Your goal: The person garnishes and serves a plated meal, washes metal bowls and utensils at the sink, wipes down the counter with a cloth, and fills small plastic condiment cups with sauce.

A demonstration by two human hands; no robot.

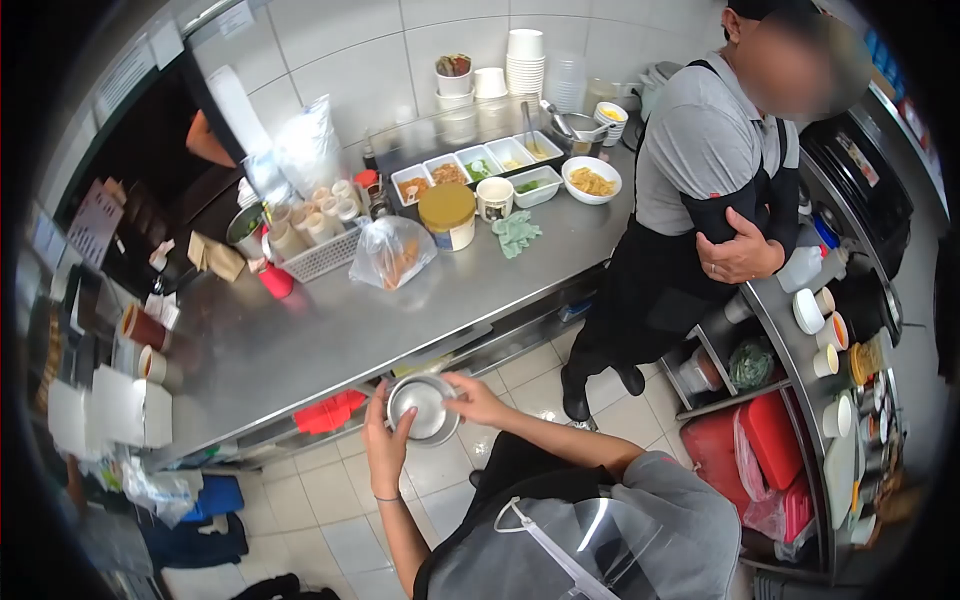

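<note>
Between my two hands, in front of the steel counter's edge, is a round metal bowl [424, 408], its inside facing up. My left hand [388, 435] grips its left side, with the thumb over the rim. On the right side, my right hand [474, 400] holds the rim with its fingers. The inside of the bowl looks shiny, and I make out no food in it. Beyond it on the counter stand a tub with a yellow lid [447, 214] and a clear plastic bag [393, 252] with something orange inside.
A co-worker [700, 170] stands at the right with arms crossed. On the steel counter [330, 340] are food trays [475, 165], a white bowl of yellow food [591, 181], a green cloth [516, 233] and a basket of containers [318, 257]. Red bins [770, 440] sit under the right counter.
</note>
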